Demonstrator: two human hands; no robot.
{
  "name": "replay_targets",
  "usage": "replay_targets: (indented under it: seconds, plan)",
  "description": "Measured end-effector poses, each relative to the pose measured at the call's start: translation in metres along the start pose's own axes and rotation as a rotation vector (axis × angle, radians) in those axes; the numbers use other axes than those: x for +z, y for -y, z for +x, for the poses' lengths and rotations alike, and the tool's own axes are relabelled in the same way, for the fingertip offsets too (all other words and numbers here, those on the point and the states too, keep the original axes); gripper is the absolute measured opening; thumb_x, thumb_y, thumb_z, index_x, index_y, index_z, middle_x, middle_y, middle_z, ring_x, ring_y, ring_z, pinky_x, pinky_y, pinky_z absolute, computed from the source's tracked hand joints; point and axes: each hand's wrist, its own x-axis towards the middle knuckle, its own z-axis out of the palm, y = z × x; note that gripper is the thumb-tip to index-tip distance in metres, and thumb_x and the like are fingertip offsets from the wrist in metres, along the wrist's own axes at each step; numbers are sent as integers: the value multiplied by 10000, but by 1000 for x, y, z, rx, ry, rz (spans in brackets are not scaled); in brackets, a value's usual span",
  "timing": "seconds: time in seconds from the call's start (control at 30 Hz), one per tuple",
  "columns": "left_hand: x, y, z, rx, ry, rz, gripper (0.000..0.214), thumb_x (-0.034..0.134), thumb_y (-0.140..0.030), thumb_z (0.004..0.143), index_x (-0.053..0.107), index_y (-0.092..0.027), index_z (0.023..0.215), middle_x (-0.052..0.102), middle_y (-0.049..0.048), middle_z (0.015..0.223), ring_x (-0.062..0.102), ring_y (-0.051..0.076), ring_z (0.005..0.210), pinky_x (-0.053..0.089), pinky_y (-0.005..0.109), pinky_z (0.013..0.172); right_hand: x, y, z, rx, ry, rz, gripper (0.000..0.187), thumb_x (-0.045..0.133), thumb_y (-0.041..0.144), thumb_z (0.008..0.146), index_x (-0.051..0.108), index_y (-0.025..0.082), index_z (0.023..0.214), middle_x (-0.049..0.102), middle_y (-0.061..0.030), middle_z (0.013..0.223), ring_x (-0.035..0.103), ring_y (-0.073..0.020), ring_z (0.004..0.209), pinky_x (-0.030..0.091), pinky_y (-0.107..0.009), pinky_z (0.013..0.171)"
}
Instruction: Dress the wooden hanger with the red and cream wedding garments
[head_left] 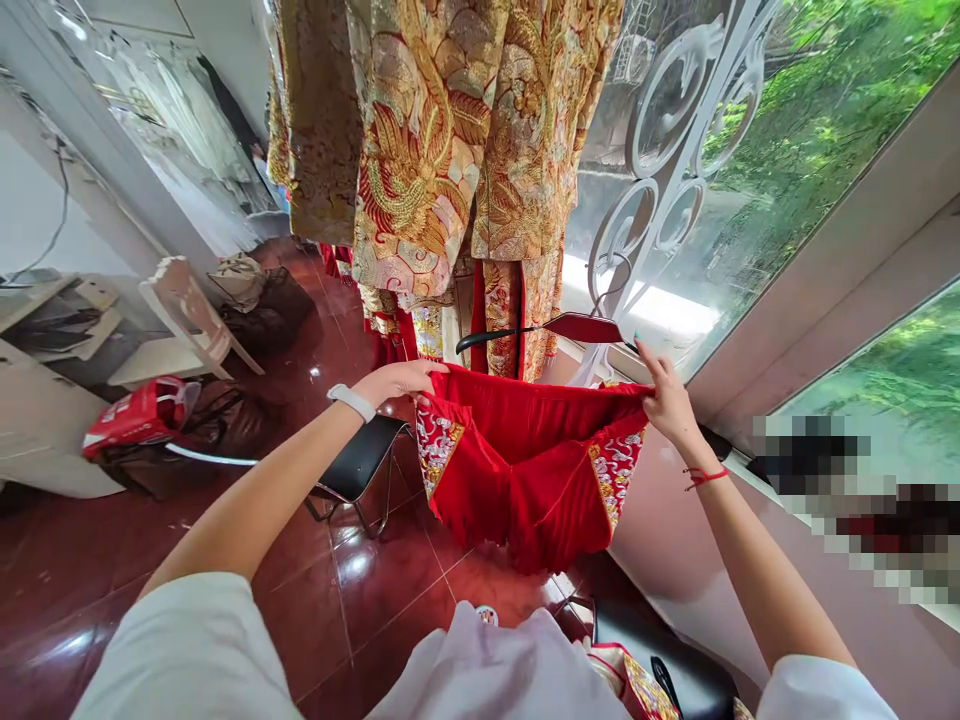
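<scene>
A red skirt with gold and silver embroidery at its sides is stretched between my two hands, its waist opening facing up. My left hand, with a white band on the wrist, grips the waist edge on the left. On the right, my right hand pinches the opposite corner, its index finger pointing up. A dark hanger lies just beyond the waist edge, one end by my right fingertips; whether I hold it is unclear. Gold embroidered garments hang directly ahead.
Behind my left hand stands a black-seated chair. A black seat with embroidered cloth is at lower right. White scrollwork and a window are on the right. A red bag sits at left.
</scene>
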Motion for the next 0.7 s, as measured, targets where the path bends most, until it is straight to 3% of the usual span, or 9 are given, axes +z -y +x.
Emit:
replay_targets:
  seconds: [0.07, 0.17, 0.33, 0.47, 0.57, 0.7]
  plan:
    - [-6, -7, 8, -53, 9, -21, 816, 667, -50, 631, 537, -119, 1433, 568, -35, 607, 599, 135, 532, 505, 258, 590, 0, -3, 0, 42, -13, -13, 964, 419, 27, 623, 403, 294, 1549, 614, -89, 1140, 634, -224, 916, 534, -338, 760]
    - [-13, -19, 20, -95, 14, -35, 847, 641, -23, 615, 529, -134, 1448, 552, -41, 610, 552, 114, 492, 484, 245, 560, -7, -7, 1, 23, -56, 4, 898, 430, 43, 623, 512, 283, 1485, 591, -62, 996, 608, -202, 839, 517, -319, 746]
    - [-15, -49, 24, -88, -19, -45, 825, 607, 0, 640, 538, -172, 1444, 555, -32, 652, 543, 107, 502, 483, 248, 569, -22, -8, 1, 6, -65, -76, 852, 450, 47, 651, 547, 302, 1458, 602, -60, 1022, 625, -197, 842, 512, -303, 717]
    - [-9, -90, 15, -29, -82, -49, 729, 585, 14, 693, 553, -137, 1405, 570, -20, 699, 534, 87, 523, 488, 249, 605, -31, -2, -4, 23, -57, -161, 868, 457, 42, 658, 522, 321, 1478, 614, -67, 1052, 647, -208, 830, 522, -291, 669]
    - [7, -127, 5, 83, -134, -1, 583, 576, 5, 759, 572, -118, 1329, 598, 3, 773, 606, 101, 598, 520, 258, 659, -34, 3, -9, 10, -54, -204, 875, 456, 39, 672, 496, 328, 1497, 620, -68, 1044, 648, -211, 794, 531, -300, 661]
    - [54, -166, -11, 244, -102, 324, 365, 604, -27, 810, 604, -92, 1169, 632, 56, 881, 700, 176, 718, 545, 301, 693, -32, 10, -16, 21, -29, -229, 873, 441, 34, 679, 493, 329, 1499, 630, -68, 1072, 651, -211, 782, 514, -294, 640]
